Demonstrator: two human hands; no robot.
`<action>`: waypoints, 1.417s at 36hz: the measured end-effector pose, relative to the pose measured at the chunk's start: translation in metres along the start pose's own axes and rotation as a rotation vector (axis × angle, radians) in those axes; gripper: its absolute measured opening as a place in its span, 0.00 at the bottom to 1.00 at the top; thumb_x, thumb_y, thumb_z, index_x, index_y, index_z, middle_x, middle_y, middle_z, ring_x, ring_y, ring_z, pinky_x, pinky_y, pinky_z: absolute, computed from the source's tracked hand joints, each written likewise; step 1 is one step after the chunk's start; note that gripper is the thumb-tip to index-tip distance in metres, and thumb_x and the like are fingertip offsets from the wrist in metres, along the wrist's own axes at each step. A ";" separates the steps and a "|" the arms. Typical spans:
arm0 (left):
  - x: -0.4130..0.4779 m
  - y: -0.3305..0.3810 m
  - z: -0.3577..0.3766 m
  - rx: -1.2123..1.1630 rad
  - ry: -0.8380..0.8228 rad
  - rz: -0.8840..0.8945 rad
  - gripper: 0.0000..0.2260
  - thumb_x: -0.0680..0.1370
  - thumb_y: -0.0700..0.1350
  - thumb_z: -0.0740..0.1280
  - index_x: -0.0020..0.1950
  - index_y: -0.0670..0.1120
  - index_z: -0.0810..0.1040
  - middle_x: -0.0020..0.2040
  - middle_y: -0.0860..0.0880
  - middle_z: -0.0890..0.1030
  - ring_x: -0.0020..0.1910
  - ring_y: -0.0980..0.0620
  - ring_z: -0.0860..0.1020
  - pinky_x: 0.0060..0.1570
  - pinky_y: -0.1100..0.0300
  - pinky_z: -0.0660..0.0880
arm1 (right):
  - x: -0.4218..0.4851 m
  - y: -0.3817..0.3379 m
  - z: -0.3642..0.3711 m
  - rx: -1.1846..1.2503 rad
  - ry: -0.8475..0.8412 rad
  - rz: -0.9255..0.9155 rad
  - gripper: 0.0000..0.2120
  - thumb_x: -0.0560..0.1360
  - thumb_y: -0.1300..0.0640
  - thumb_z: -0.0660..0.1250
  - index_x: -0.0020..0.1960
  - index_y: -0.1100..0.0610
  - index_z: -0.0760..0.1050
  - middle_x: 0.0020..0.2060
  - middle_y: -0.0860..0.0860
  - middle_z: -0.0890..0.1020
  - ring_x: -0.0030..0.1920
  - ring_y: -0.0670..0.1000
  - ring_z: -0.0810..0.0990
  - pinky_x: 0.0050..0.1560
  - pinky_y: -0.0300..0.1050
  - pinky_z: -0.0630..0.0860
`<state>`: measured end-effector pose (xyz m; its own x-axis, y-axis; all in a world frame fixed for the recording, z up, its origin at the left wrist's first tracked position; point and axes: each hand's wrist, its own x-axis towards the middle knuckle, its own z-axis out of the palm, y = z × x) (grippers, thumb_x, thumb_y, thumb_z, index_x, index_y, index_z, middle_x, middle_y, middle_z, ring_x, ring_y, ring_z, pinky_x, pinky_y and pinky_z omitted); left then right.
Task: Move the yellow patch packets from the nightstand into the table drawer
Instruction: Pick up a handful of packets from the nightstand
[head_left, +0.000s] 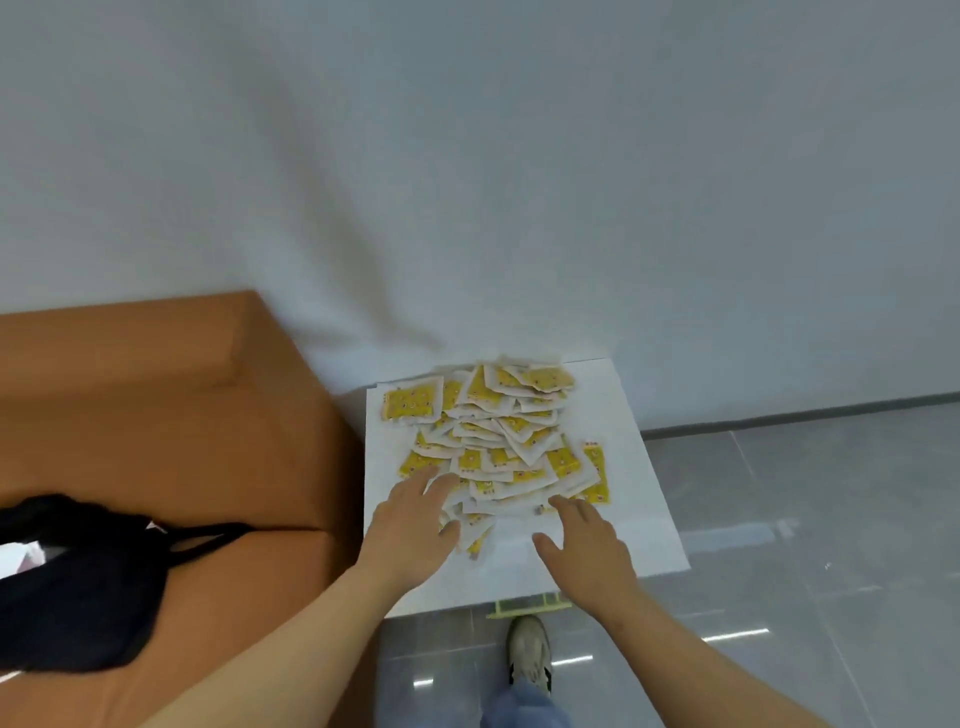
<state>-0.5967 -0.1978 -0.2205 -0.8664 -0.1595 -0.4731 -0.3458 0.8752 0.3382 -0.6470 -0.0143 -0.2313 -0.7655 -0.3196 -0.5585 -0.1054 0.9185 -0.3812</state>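
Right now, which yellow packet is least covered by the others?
The packet at the far left corner of the pile: its yellow face shows almost whole, while the others overlap one another.

I get one view only, from the head camera. It looks forward and steeply down from above, close enough that the white desk (639, 509) fills the middle of the frame. The left hand (410, 525) and right hand (587, 540) reach in from the lower edge. The wide lens takes in wall (467, 156) across the upper half and floor (779, 519) at lower right.
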 end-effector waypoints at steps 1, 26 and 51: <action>0.014 0.000 -0.001 -0.016 0.004 -0.014 0.23 0.80 0.49 0.58 0.75 0.52 0.57 0.76 0.51 0.55 0.73 0.47 0.58 0.68 0.54 0.62 | 0.016 0.001 -0.005 0.012 0.000 -0.001 0.24 0.80 0.47 0.55 0.74 0.51 0.56 0.73 0.50 0.60 0.70 0.54 0.64 0.65 0.47 0.64; 0.275 -0.009 0.041 -0.130 -0.032 -0.453 0.36 0.74 0.70 0.50 0.76 0.58 0.40 0.77 0.44 0.38 0.75 0.42 0.36 0.71 0.40 0.40 | 0.291 0.000 -0.013 -0.087 0.002 -0.011 0.42 0.66 0.28 0.61 0.74 0.38 0.48 0.75 0.49 0.48 0.75 0.58 0.44 0.71 0.60 0.53; 0.242 -0.031 0.008 -1.010 0.548 -0.533 0.09 0.71 0.46 0.73 0.37 0.47 0.74 0.33 0.51 0.77 0.36 0.50 0.75 0.38 0.58 0.76 | 0.241 0.012 -0.018 0.273 0.346 -0.148 0.16 0.76 0.65 0.60 0.61 0.55 0.76 0.60 0.50 0.78 0.63 0.54 0.73 0.61 0.46 0.69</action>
<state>-0.7926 -0.2598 -0.3519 -0.4873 -0.7625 -0.4256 -0.6072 -0.0543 0.7927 -0.8445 -0.0759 -0.3572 -0.9267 -0.3031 -0.2224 -0.0938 0.7592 -0.6440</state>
